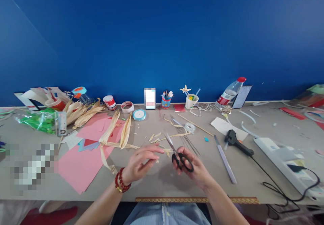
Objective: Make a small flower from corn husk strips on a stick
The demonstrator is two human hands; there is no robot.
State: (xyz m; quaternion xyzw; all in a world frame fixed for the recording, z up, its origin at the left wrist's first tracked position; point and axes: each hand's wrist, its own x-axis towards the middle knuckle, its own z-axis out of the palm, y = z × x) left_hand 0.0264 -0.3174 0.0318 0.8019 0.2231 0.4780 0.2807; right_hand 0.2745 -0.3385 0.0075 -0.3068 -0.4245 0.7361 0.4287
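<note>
My right hand (193, 167) grips a pair of scissors (176, 155) by its black handles, its blades pointing up and to the left. Over the table just left of it is my left hand (141, 161), fingers stretched out and thumb apart, with nothing visible in it. A beaded red bracelet (122, 180) circles the left wrist. Thin strips of corn husk lie beyond the hands, partly hidden by the left fingers. Two larger husk pieces, including a pale folded husk (126, 130), rest to the left. Small husk scraps (152, 137) are scattered beyond the left hand.
Pink paper sheets (78, 167) cover the left side. To the right lie a lilac-handled knife (226, 162), a black glue gun (236, 143) with its cord, and a white power strip (280, 161). Thin wires (188, 137), a ribbon spool (139, 115) and a bottle (231, 91) stand or lie farther back.
</note>
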